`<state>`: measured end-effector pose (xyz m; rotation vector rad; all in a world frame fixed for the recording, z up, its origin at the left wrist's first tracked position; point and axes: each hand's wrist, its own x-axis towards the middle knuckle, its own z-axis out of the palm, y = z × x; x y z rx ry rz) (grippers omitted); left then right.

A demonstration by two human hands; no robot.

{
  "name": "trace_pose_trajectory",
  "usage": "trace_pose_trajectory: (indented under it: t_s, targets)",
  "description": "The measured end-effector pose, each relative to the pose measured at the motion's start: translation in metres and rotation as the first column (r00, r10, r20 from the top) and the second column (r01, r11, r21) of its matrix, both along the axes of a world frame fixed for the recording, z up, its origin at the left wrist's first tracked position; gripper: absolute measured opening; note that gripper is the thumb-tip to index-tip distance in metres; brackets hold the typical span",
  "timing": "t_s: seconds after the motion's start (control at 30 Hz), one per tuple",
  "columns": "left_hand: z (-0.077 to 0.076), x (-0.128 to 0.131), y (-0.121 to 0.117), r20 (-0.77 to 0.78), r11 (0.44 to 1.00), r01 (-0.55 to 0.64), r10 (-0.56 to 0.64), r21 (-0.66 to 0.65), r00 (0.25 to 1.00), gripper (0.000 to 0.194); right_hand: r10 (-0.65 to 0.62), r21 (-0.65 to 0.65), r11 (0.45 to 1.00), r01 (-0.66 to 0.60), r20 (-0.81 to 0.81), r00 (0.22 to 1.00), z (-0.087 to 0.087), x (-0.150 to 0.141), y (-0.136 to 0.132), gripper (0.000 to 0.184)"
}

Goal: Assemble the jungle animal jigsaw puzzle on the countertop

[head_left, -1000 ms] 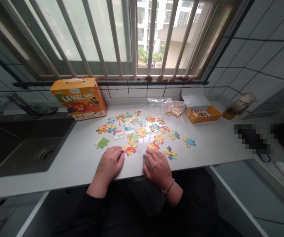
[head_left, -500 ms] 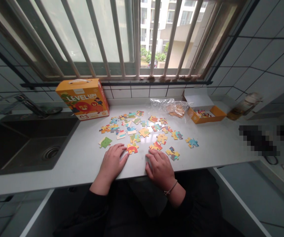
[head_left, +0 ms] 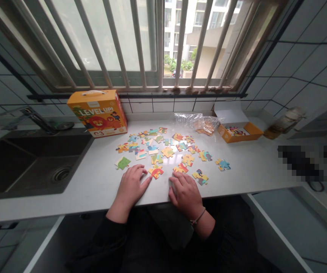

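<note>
1. White countertop [head_left: 95, 182], seen from here, with cardboard jigsaw pieces [head_left: 167, 152] scattered mid-counter (stiff, light and flat; best lifted by their edges).
2. Left hand [head_left: 131, 189]: fingers loosely spread, empty, just beside a red-and-yellow piece [head_left: 156, 172].
3. Right hand [head_left: 186, 196]: fingers close together, resting on the counter, holding nothing.

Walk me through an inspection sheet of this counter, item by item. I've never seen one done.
surface: white countertop beside a dark sink
job's things: scattered jigsaw pieces; "LEVEL UP!" box; open orange box
clutter: plastic bag; bottle
hands: left hand beside a red-and-yellow piece; right hand on the countertop; neither visibly holding anything
cables: dark cord, far right
surroundings: window bars; tiled wall
</note>
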<state>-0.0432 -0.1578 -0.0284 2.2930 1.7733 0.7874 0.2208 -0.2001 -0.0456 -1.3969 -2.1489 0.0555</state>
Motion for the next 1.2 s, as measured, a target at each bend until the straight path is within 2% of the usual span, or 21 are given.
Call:
trace_pose_trajectory:
  t_s: [0.23,0.43,0.8,1.2]
  targets:
    - [-0.001,0.009,0.001,-0.045,1.000,-0.022,0.023,0.007,0.999,0.012,0.000,0.001,1.000,0.000,0.007,1.000,-0.003,0.001,0.000,0.029]
    - [0.003,0.014,0.002,-0.007,1.000,-0.028,0.028,-0.005,1.000,0.003,0.008,-0.005,1.000,-0.008,-0.001,1.000,-0.006,0.001,0.001,0.031]
    - [0.001,0.006,0.001,0.078,0.994,0.108,-0.106,-0.029,0.991,0.001,0.011,0.022,1.000,-0.011,-0.002,1.000,-0.006,0.001,0.001,0.031]
    - [0.004,0.003,0.000,0.222,0.986,0.166,-0.159,-0.015,0.962,0.004,-0.002,0.022,1.000,0.002,0.024,1.000,-0.006,0.001,0.000,0.031]
